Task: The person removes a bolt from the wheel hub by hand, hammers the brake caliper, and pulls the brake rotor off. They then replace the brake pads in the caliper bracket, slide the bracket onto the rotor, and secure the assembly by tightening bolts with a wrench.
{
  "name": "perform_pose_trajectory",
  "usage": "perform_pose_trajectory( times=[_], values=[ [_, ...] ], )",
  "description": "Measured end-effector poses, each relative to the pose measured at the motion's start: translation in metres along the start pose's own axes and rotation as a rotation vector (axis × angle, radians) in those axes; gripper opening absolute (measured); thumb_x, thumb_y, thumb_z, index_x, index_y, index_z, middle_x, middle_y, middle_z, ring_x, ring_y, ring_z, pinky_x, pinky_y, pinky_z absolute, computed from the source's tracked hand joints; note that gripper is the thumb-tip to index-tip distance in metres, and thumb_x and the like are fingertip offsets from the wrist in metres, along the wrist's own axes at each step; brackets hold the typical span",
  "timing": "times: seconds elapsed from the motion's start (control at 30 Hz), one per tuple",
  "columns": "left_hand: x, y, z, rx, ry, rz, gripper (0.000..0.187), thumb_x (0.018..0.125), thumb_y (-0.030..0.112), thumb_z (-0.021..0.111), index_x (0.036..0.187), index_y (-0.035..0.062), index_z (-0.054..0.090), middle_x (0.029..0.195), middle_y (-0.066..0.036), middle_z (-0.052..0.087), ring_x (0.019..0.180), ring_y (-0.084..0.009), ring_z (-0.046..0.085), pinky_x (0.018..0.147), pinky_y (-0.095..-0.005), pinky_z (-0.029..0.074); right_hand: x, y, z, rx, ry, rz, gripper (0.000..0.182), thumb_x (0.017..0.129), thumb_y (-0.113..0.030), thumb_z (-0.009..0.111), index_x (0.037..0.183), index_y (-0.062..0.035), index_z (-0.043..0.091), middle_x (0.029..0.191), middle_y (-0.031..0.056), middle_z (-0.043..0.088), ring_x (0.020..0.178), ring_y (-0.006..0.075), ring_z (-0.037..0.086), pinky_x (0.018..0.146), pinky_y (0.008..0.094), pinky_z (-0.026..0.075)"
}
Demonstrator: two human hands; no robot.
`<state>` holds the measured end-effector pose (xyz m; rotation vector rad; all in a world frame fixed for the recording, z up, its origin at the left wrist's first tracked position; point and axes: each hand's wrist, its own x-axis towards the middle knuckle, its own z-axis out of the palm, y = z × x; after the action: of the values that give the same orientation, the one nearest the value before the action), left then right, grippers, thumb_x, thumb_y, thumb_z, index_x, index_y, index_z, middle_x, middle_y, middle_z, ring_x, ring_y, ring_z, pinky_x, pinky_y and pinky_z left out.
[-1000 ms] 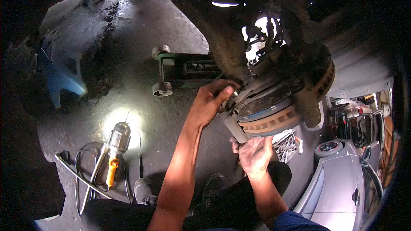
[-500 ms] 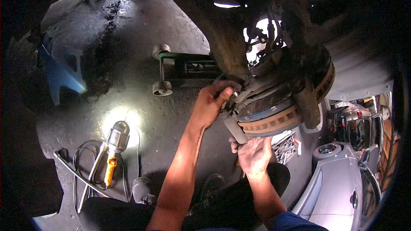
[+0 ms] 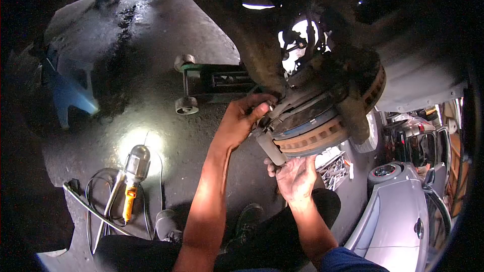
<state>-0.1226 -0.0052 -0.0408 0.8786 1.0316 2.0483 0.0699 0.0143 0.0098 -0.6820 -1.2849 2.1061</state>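
A rust-brown vented brake disc point(image 3: 315, 138) hangs in the wheel area of a raised vehicle. At its left edge sits a grey brake caliper point(image 3: 270, 146). My left hand point(image 3: 241, 118) is closed beside the caliper's upper end. Its thumb and finger pinch a small shiny bolt point(image 3: 271, 106) there. Below the disc, my right hand point(image 3: 296, 177) has its palm turned toward me. Its fingers curl around the caliper's lower end, partly hidden behind it, with the thumb near the disc's underside.
A lit work lamp point(image 3: 137, 163) with a yellow handle lies on the floor, its cable point(image 3: 91, 191) coiled around it. Behind my left hand stands a wheeled floor jack point(image 3: 201, 83). Loose tools point(image 3: 334, 168) lie right of the disc. A silver car point(image 3: 390, 216) is at the right.
The view has shifted slightly, so disc, caliper and both hands appear a little further left. Both hands keep their places on the brake parts.
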Motion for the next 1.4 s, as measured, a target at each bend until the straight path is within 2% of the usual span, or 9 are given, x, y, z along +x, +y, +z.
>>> perform_pose_trajectory(
  times=[0.3, 0.4, 0.5, 0.6, 0.7, 0.8, 1.1, 1.3, 1.4],
  values=[
    [0.004, 0.017, 0.0, 0.175, 0.004, -0.318, 0.046, 0.094, 0.039, 0.063, 0.117, -0.001, 0.066, 0.111, -0.01, 0.069, 0.103, -0.0165, 0.06, 0.095, -0.0316, 0.044, 0.0, -0.002, 0.005, -0.014, -0.004, -0.011, 0.082, 0.093, -0.07, 0.035, 0.137, -0.0008, 0.038, 0.118, 0.019, 0.06, 0.084, 0.0329, 0.066, 0.064, 0.0387, 0.048],
    [0.002, -0.001, 0.004, -0.175, 0.039, 0.002, 0.041, 0.091, 0.038, 0.068, 0.107, 0.0006, 0.07, 0.091, -0.008, 0.07, 0.082, -0.0135, 0.06, 0.078, -0.0289, 0.047, -0.001, -0.002, 0.002, -0.007, 0.009, 0.013, 0.088, 0.092, -0.072, 0.034, 0.136, 0.0031, 0.039, 0.114, 0.0223, 0.062, 0.085, 0.0327, 0.065, 0.066, 0.0394, 0.048],
    [-0.002, 0.006, 0.002, -0.231, 0.043, -0.112, 0.04, 0.091, 0.037, 0.068, 0.104, -0.0007, 0.07, 0.089, -0.007, 0.07, 0.082, -0.0135, 0.06, 0.077, -0.0293, 0.047, 0.0, -0.004, 0.004, -0.025, 0.001, 0.012, 0.093, 0.09, -0.075, 0.034, 0.135, 0.0065, 0.039, 0.11, 0.025, 0.064, 0.085, 0.0325, 0.065, 0.069, 0.0398, 0.049],
    [0.005, 0.023, 0.001, 0.246, 0.077, -0.305, 0.032, 0.096, 0.029, 0.062, 0.108, 0.0002, 0.07, 0.097, -0.006, 0.07, 0.088, -0.0127, 0.06, 0.083, -0.0285, 0.047, 0.0, -0.002, 0.003, -0.054, -0.011, -0.001, 0.094, 0.089, -0.076, 0.034, 0.135, 0.0067, 0.039, 0.111, 0.0247, 0.063, 0.086, 0.0325, 0.065, 0.069, 0.0398, 0.049],
    [0.002, 0.014, -0.002, 0.102, 0.03, -0.199, 0.043, 0.093, 0.037, 0.064, 0.112, -0.0018, 0.068, 0.106, -0.01, 0.07, 0.1, -0.0156, 0.061, 0.093, -0.0316, 0.045, 0.0, -0.002, 0.003, -0.045, 0.001, -0.005, 0.094, 0.089, -0.076, 0.034, 0.134, 0.0063, 0.04, 0.114, 0.0239, 0.063, 0.085, 0.0324, 0.065, 0.069, 0.0396, 0.049],
    [-0.001, -0.001, 0.003, -0.045, 0.067, 0.012, 0.042, 0.093, 0.037, 0.064, 0.107, -0.0024, 0.069, 0.097, -0.009, 0.071, 0.09, -0.0147, 0.062, 0.086, -0.0319, 0.047, 0.002, -0.001, 0.006, -0.034, 0.02, -0.019, 0.092, 0.089, -0.075, 0.034, 0.134, 0.0054, 0.04, 0.116, 0.0231, 0.062, 0.085, 0.0323, 0.066, 0.069, 0.0396, 0.05],
    [0.004, 0.021, -0.003, 0.2, 0.064, -0.258, 0.042, 0.091, 0.04, 0.065, 0.107, 0.0012, 0.07, 0.098, -0.007, 0.071, 0.091, -0.0161, 0.062, 0.086, -0.0328, 0.047, 0.002, 0.002, -0.001, -0.026, 0.002, -0.021, 0.092, 0.089, -0.076, 0.035, 0.134, 0.0043, 0.041, 0.114, 0.0222, 0.063, 0.085, 0.0322, 0.066, 0.07, 0.0397, 0.051],
    [0.002, -0.016, 0.005, -0.153, 0.082, 0.031, 0.04, 0.09, 0.038, 0.068, 0.105, 0.0011, 0.07, 0.097, -0.006, 0.071, 0.092, -0.0161, 0.062, 0.087, -0.0316, 0.047, 0.001, 0.005, 0.002, -0.032, 0.032, -0.03, 0.091, 0.09, -0.075, 0.034, 0.135, 0.0044, 0.041, 0.113, 0.0216, 0.064, 0.087, 0.0316, 0.066, 0.071, 0.0392, 0.051],
    [0.001, -0.018, 0.003, -0.246, 0.064, -0.075, 0.03, 0.093, 0.027, 0.066, 0.109, 0.0021, 0.07, 0.1, -0.007, 0.071, 0.094, -0.0143, 0.061, 0.086, -0.0295, 0.046, 0.0, 0.005, 0.004, -0.021, 0.025, -0.027, 0.091, 0.09, -0.074, 0.034, 0.135, 0.0043, 0.04, 0.113, 0.0213, 0.063, 0.088, 0.0318, 0.066, 0.071, 0.0391, 0.051]
  ],
)
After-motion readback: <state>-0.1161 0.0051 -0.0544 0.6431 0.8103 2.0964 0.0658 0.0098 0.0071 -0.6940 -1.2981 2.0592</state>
